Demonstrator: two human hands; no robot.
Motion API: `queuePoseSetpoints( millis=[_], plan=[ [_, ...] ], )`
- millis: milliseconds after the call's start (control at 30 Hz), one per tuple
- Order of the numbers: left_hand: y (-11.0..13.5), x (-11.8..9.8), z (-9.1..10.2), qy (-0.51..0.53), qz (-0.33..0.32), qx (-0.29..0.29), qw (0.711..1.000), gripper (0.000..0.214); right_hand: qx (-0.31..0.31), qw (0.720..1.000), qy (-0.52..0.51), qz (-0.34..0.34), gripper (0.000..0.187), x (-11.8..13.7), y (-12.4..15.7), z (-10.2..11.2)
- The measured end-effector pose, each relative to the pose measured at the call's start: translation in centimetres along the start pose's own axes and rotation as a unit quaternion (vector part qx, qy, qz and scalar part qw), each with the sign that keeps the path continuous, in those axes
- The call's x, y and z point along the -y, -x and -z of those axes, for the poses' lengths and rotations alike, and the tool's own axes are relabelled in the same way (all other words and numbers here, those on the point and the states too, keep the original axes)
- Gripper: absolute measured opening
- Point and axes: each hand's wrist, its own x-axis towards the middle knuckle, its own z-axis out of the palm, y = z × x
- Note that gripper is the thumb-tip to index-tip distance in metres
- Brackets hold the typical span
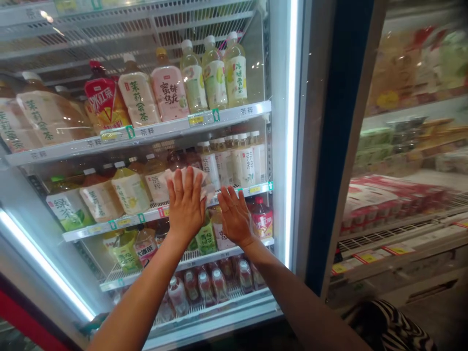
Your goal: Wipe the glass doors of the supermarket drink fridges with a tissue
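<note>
My left hand (185, 207) lies over a crumpled pale cloth (199, 176), pressing it against the glass door (234, 146) of a drinks cooler; the cloth sticks out around the fingertips, and whether it is fabric or paper is unclear. To the right and slightly lower, my right hand (236, 217) rests on the same glass with its fingers stretched out and nothing in it. Behind the glass, bottles of tea stand on the shelves, among them a pink-labelled bottle (169, 90) and a red-capped bottle (262, 219). Both hands hide part of the middle shelves.
A bright light strip (290, 136) runs down the cooler's right side, and another light strip (47, 265) is at lower left. Further right, an open display (395, 234) holds packaged goods. A black-and-white striped item (395, 324) is at the bottom right.
</note>
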Motion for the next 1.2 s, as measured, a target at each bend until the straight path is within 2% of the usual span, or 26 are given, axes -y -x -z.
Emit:
queuePoseSetpoints(
  millis=[67, 200, 267, 333, 433, 500, 567, 667, 733, 800, 933, 1000, 1067, 1200],
  plan=[
    [0.6, 0.0, 0.0, 0.006, 0.011, -0.008, 1.0, 0.081, 0.013, 1.0, 0.006, 0.0, 0.078, 0.1, 0.0, 0.0],
    [8.4, -0.3, 0.0, 0.0, -0.003, 0.019, 1.0, 0.078, 0.019, 1.0, 0.02, 0.005, 0.078, 0.0, 0.1, 0.0],
    [10.9, 1.0, 0.5, -0.001, -0.016, 0.031, 0.999, 0.076, 0.021, 0.999, 0.027, 0.008, 0.08, -0.1, 0.3, -0.1],
    [10.2, 3.8, 1.5, -0.007, -0.002, 0.027, 1.0, 0.076, 0.024, 0.999, 0.033, 0.012, 0.082, -0.1, 0.4, -0.1],
    [5.9, 8.8, 3.1, -0.01, 0.053, -0.014, 0.998, 0.078, 0.031, 0.999, 0.042, 0.013, 0.084, -0.1, 0.6, -0.2],
    [4.4, 10.7, 3.7, -0.005, 0.072, -0.034, 0.997, 0.078, 0.032, 0.998, 0.047, 0.01, 0.084, -0.1, 0.8, -0.3],
    [5.9, 10.5, 3.8, -0.006, 0.068, -0.027, 0.997, 0.079, 0.03, 0.998, 0.051, 0.008, 0.083, -0.1, 0.8, -0.4],
    [11.7, 8.3, 3.3, -0.015, 0.038, 0.01, 0.999, 0.079, 0.031, 0.998, 0.056, 0.007, 0.083, -0.1, 0.9, -0.3],
    [14.5, 7.7, 3.2, -0.013, 0.02, 0.026, 0.999, 0.078, 0.031, 0.998, 0.057, 0.008, 0.082, -0.2, 0.8, -0.3],
    [14.6, 8.7, 3.4, -0.013, 0.016, 0.026, 0.999, 0.078, 0.027, 0.998, 0.059, 0.011, 0.081, -0.2, 0.8, -0.3],
    [10.1, 13.0, 4.3, -0.017, 0.047, -0.017, 0.999, 0.078, 0.022, 0.998, 0.062, 0.019, 0.076, -0.3, 1.0, -0.4],
    [9.6, 13.7, 4.5, -0.013, 0.057, -0.024, 0.998, 0.078, 0.025, 0.997, 0.071, 0.016, 0.077, -0.4, 1.1, -0.5],
    [11.7, 13.0, 4.3, -0.014, 0.064, -0.015, 0.998, 0.079, 0.031, 0.996, 0.079, 0.012, 0.079, -0.5, 1.2, -0.5],
    [17.6, 10.7, 3.8, -0.02, 0.07, 0.021, 0.997, 0.079, 0.022, 0.997, 0.071, 0.021, 0.077, -0.6, 1.2, -0.5]
  ],
)
